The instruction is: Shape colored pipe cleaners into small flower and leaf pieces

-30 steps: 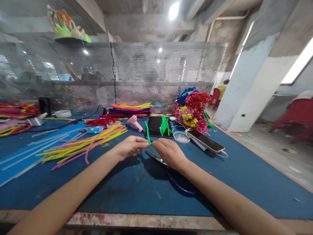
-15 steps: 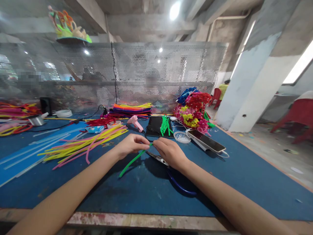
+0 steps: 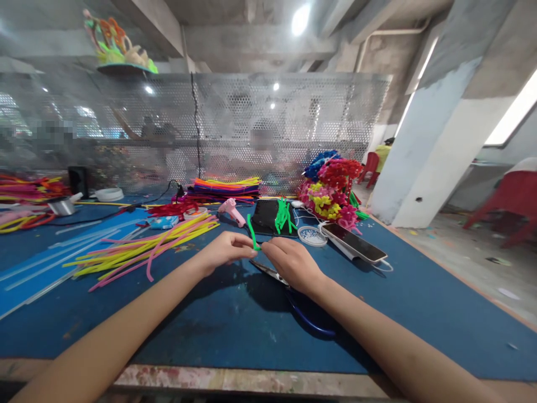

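Note:
Between my two hands a green pipe cleaner is pinched, its longer end bent upward and away from me. My left hand grips it between thumb and fingers. My right hand closes on its other end, with the fingertips of both hands almost meeting. Under my right hand lie scissors with blue handles, their blades pointing away to the left. Just beyond, several short green pipe cleaners rest on a black pad.
A pink glue gun lies behind my left hand, yellow and pink pipe cleaners to its left. On the right are a round dish of beads, a phone and a pile of pipe-cleaner flowers. A perforated metal screen stands behind.
The free end of the green pipe cleaner has swung from pointing down toward me to standing upward, away from me. Both hands stay in nearly the same place.

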Motion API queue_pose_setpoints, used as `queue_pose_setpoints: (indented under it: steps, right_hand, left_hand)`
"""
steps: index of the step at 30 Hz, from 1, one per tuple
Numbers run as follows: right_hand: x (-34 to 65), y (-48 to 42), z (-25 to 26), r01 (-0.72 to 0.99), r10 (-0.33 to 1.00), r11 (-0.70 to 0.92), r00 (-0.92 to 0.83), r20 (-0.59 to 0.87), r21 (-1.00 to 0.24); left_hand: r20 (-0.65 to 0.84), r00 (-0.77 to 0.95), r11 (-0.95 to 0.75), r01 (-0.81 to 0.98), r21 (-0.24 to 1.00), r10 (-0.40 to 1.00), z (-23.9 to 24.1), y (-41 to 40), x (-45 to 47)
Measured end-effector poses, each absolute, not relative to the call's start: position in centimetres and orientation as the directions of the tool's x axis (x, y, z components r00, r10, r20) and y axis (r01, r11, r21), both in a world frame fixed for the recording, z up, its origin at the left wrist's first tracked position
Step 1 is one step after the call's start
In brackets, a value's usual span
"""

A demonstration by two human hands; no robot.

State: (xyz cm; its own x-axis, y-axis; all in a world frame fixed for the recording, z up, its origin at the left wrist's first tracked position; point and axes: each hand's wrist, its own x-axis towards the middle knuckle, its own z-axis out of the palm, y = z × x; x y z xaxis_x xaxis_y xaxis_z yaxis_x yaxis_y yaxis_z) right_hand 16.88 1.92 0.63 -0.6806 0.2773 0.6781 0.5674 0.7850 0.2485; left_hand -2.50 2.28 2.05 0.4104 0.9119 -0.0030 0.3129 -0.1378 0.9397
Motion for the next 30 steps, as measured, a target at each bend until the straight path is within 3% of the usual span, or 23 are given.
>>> queue_pose_setpoints:
  steps: [3, 10, 19, 24, 26, 30]
  right_hand:
    - [16.9, 1.97, 0.68, 0.579, 0.311, 0.789, -0.666, 0.678, 0.206]
    - [17.16, 2.24, 0.82, 0.614, 0.411, 0.785, -0.615, 0.674, 0.082]
    - [17.12, 2.38, 0.45, 0.613, 0.396, 0.777, -0.655, 0.644, 0.145]
    - [16.97, 1.78, 0.8, 0.567, 0.312, 0.789, -0.701, 0.641, 0.237]
    - [17.01, 1.75, 0.87, 0.551, 0.281, 0.794, -0.707, 0.649, 0.257]
    - [17.15, 2.08, 0.7, 0.548, 0.27, 0.796, -0.702, 0.659, 0.258]
  left_hand:
    - [-0.034, 0.369, -0.027, 0.159, 0.987, 0.929, 2.24, 2.56, -2.76]
    - [0.071, 0.349, -0.106, 0.081, 0.991, 0.934, 2.61, 2.29, -2.69]
    - [0.313, 0.363, -0.445, 0.374, 0.813, 0.878, 2.19, 2.43, -2.69]
    - [0.393, 0.36, -0.533, 0.608, 0.589, 0.846, 1.91, 2.02, -2.65]
    - [0.309, 0.405, -0.504, 0.588, 0.633, 0.861, 1.91, 2.09, -2.55]
    - [0.139, 0.432, -0.313, 0.362, 0.878, 0.891, 1.98, 2.73, -2.7]
